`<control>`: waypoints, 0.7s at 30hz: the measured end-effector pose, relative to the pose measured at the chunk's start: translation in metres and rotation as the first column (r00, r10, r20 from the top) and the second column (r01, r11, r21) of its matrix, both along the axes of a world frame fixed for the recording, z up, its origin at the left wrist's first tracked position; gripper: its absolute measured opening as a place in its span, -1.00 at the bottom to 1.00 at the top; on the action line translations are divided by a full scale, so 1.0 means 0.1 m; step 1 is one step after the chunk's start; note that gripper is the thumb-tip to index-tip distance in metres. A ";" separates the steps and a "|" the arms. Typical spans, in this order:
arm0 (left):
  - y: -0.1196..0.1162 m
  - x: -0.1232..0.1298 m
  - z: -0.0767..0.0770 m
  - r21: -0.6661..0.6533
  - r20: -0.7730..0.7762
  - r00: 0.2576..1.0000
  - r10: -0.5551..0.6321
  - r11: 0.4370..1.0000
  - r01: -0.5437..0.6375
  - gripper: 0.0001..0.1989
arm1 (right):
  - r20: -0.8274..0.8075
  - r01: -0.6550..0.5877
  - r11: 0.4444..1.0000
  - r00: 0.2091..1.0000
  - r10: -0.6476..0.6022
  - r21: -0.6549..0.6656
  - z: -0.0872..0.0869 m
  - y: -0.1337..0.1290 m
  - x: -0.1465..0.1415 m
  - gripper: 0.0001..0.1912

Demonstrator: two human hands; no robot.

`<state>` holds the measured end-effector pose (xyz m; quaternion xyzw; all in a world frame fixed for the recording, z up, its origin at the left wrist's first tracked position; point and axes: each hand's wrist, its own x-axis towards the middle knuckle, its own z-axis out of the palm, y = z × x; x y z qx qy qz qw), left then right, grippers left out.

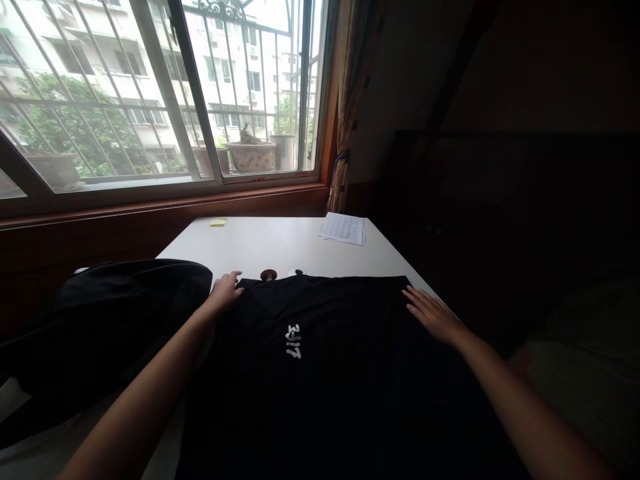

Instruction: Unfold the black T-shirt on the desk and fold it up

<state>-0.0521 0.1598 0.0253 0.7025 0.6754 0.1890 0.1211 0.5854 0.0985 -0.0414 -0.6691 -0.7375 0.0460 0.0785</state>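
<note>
A black garment [340, 373], which looks like a T-shirt, is spread over the white table. Small white lettering [293, 341] is printed sideways on its left part. My left hand [226, 293] rests at the garment's far left corner, thumb and fingers apart. At the far right corner lies my right hand [433, 315], flat on the cloth with its fingers stretched out. The near part of the garment is too dark to make out folds.
Another black cloth [115, 313] is heaped on the left. Toward the table's [270, 240] far edge are printed papers [343, 229] and yellow sticky notes [219, 222]. Two small round objects [269, 274] peek out beyond the garment. Behind stand a barred window and a curtain [345, 120].
</note>
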 end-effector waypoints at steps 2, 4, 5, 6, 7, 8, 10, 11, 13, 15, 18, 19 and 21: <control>0.16 0.01 0.00 -0.049 0.014 1.000 0.014 0.999 -0.014 -0.44 | 0.017 0.003 1.000 1.000 -0.002 -0.027 0.02 0.03 0.00 -0.31; 0.26 0.00 0.00 -0.084 0.026 0.999 0.028 0.996 -0.025 -0.48 | 0.030 0.001 0.999 1.000 0.000 -0.040 0.04 0.07 -0.02 -0.31; 0.28 -0.01 0.00 -0.096 0.028 0.999 0.039 0.995 -0.037 -0.54 | 0.036 -0.005 0.999 0.999 0.006 -0.039 0.04 0.09 -0.03 -0.31; 0.30 -0.03 -0.01 -0.102 0.026 0.998 0.056 0.993 -0.053 -0.60 | 0.042 -0.010 0.999 0.999 0.012 -0.036 0.05 0.11 -0.04 -0.31; 0.31 -0.05 -0.02 -0.104 0.021 0.997 0.076 0.992 -0.073 -0.66 | 0.047 -0.012 0.999 0.999 0.014 -0.031 0.05 0.13 -0.06 -0.31; 0.31 -0.08 -0.03 -0.100 0.013 0.995 0.099 0.990 -0.097 -0.71 | 0.049 -0.010 1.000 0.999 0.011 -0.023 0.05 0.16 -0.09 -0.31; 0.30 -0.13 -0.04 -0.079 -0.007 0.990 0.142 0.987 -0.142 -0.76 | 0.042 0.006 1.000 0.999 -0.006 -0.004 0.04 0.20 -0.15 -0.32; 0.30 -0.14 -0.05 -0.063 -0.018 0.987 0.158 0.985 -0.158 -0.77 | 0.036 0.017 1.000 0.999 -0.017 0.007 0.04 0.22 -0.18 -0.32; 0.29 -0.16 -0.05 -0.027 -0.047 0.983 0.177 0.984 -0.178 -0.74 | 0.025 0.028 0.999 0.999 -0.029 0.030 0.03 0.25 -0.23 -0.33; 0.28 -0.13 -0.03 0.021 -0.081 0.979 0.187 0.982 -0.185 -0.68 | 0.021 0.022 0.998 1.000 -0.023 0.059 0.04 0.28 -0.26 -0.34; 0.25 0.00 0.04 0.115 -0.125 0.981 0.150 0.984 -0.136 -0.60 | 0.021 0.007 0.988 1.000 -0.010 0.151 0.10 0.34 -0.29 -0.42; 0.23 0.07 0.06 0.144 -0.135 0.985 0.111 0.985 -0.092 -0.59 | 0.023 0.005 0.981 1.000 -0.010 0.194 0.13 0.36 -0.32 -0.49; 0.20 0.26 0.10 0.177 -0.151 0.989 -0.005 0.984 0.032 -0.61 | 0.015 0.006 0.960 1.000 -0.010 0.279 0.20 0.44 -0.44 -0.64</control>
